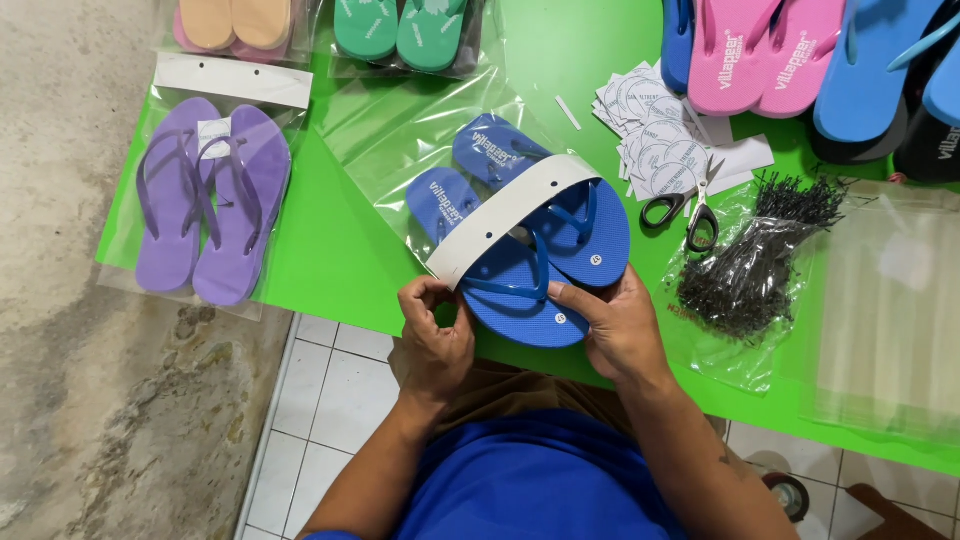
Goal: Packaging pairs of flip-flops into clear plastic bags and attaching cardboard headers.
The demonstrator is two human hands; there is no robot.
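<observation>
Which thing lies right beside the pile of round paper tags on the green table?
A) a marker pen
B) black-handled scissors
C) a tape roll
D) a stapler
B: the black-handled scissors lie at the near edge of the round paper tags on the green table, just right of the blue flip-flops.

Both bare forearms reach up from the lower edge, the left hand curled with thumb and forefinger pinched in a tight grip, the right hand lying flatter, fingers extended leftward, thumb tucked.
</observation>
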